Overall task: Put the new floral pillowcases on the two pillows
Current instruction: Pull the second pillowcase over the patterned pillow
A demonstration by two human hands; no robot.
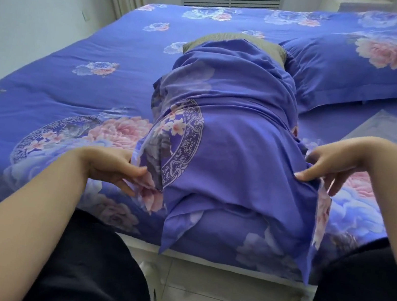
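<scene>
1. The floral pillowcase (230,155) lies lengthwise across the centre of the frame on the bed (74,75), pulled most of the way over a grey pillow (236,43) whose far end still pokes out bare at upper centre.
2. The left hand (115,167) pinches the case's edge at lower left; the right hand (329,167) pinches the opposite edge at centre right, thumb on the cloth, other fingers spread.
3. Risk: the fabric is bunched in folds along the pillow, so a tug may jam the case there instead of sliding it on.
4. Risk: loose fabric hangs over the bed's near edge; an uneven pull from one side could twist the case or drag the pillow toward the floor.
5. A second pillow (375,63), already in matching floral cloth, rests at upper right.
6. No brand, label or readable writing shows anywhere.
</scene>
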